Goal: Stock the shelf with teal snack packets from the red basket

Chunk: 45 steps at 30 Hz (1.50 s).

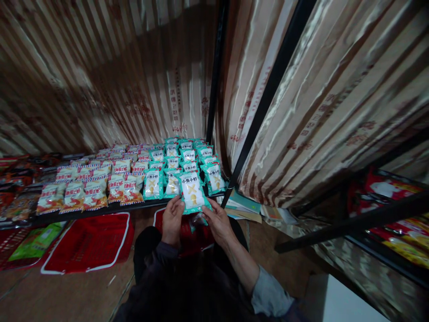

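A teal-and-white snack bag [192, 192] is held upright in front of the shelf, pinched at its lower corners. My left hand [172, 220] closes on its left corner, and my right hand [217, 219] grips the right one. Behind it stand rows of matching teal snack bags [153, 182] on a low black shelf [124, 207]. To their left are several white-and-orange snack bags [95, 192]. Between my knees sits a red basket [192, 239], partly hidden by my hands, with a small packet inside it.
Another red basket [90, 241] with a white rim is on the floor at left, beside a green packet [36, 241]. Black metal posts [264, 105] slant up at right. Red and yellow packs [398, 219] fill a right-hand shelf. A white box [345, 299] stands lower right.
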Motion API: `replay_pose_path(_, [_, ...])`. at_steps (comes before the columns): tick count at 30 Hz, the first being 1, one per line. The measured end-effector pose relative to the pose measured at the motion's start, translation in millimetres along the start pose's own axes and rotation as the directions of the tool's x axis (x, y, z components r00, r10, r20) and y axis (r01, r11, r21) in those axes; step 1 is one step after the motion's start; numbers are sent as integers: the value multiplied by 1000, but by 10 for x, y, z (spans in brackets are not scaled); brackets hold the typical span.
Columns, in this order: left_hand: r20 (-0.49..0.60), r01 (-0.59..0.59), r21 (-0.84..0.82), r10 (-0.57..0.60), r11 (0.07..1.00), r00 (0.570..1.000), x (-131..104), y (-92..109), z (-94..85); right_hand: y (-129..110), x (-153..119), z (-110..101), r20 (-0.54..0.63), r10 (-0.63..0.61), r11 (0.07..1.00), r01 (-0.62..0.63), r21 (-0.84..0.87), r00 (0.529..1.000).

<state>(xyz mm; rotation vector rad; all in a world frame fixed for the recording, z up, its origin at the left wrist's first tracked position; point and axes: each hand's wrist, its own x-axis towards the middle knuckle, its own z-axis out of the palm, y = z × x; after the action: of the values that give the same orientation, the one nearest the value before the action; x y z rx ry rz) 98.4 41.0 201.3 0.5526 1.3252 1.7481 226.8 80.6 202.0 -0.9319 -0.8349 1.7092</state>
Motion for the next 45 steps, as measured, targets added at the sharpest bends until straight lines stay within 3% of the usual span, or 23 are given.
replay_pose_path(3, [-1, -10, 26, 10, 1000, 1000, 36, 42, 22, 7, 2, -25, 6, 6, 1000, -6, -2, 1000])
replay_pose_path(11, [-11, 96, -46, -97, 994, 995, 210, 168, 118, 123, -21, -160, 24, 74, 997, -74, 21, 997])
replay_pose_path(15, [0, 118, -83, -118, 990, 993, 210, 123, 152, 163, -47, -223, 23, 91, 996, -91, 0, 996])
replay_pose_path(20, [-134, 104, -65, -112, 992, 985, 143, 0, 144, 297, -59, -340, 8, 74, 997, -74, -36, 997])
replay_pose_path(23, [-151, 75, -30, -78, 997, 985, 146, -58, 118, 373, -59, -395, 4, 91, 994, -90, -54, 996])
replay_pose_path(29, [-180, 38, -6, -38, 999, 983, 226, -15, 158, 340, -31, -350, 37, 93, 996, -93, -5, 995])
replay_pose_path(37, [-161, 64, 88, -49, 994, 986, 251, -105, 149, 357, -50, -417, -17, 104, 988, -105, -114, 994])
replay_pose_path(45, [-128, 106, 84, -95, 991, 987, 323, -191, 234, 265, 69, -397, -81, 133, 991, -132, 23, 988])
